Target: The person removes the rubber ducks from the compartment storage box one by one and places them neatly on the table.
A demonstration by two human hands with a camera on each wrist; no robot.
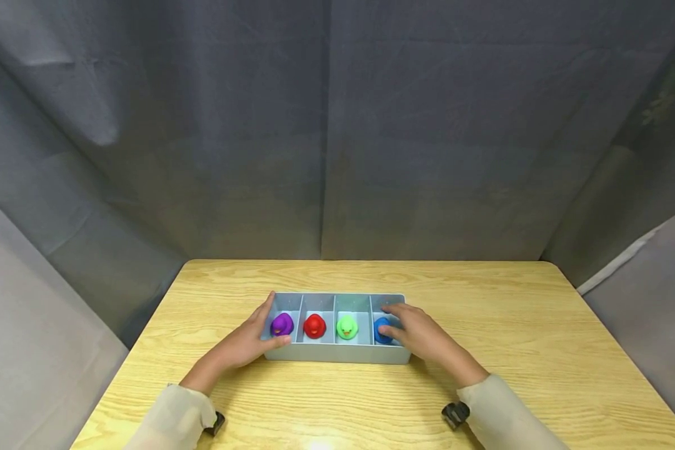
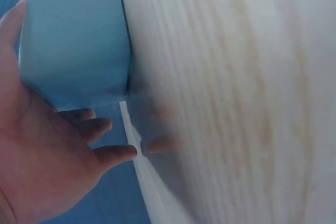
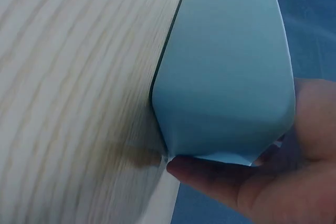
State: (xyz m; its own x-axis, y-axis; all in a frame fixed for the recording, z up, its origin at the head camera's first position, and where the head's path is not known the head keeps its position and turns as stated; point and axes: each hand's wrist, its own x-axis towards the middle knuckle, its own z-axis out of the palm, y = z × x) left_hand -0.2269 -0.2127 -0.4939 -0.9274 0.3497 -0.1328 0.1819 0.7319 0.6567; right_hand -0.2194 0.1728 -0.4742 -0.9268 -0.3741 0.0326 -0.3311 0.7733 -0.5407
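A pale grey-blue tray with a row of compartments lies on the wooden table. From left to right, its compartments hold a purple rubber duck, a red one, a green one and a blue rubber duck. My left hand spans the tray's left end, thumb over the front rim, the other fingers along the end wall. Over the right end reaches my right hand, thumb overlapping the blue duck, a gap between thumb and forefinger. In the right wrist view, a lower finger extends beside the tray's end.
The light wooden table extends around the tray on all sides. Grey curtains hang behind its back edge, with pale fabric panels at both sides. A black strap device sits at the right wrist, another at the left.
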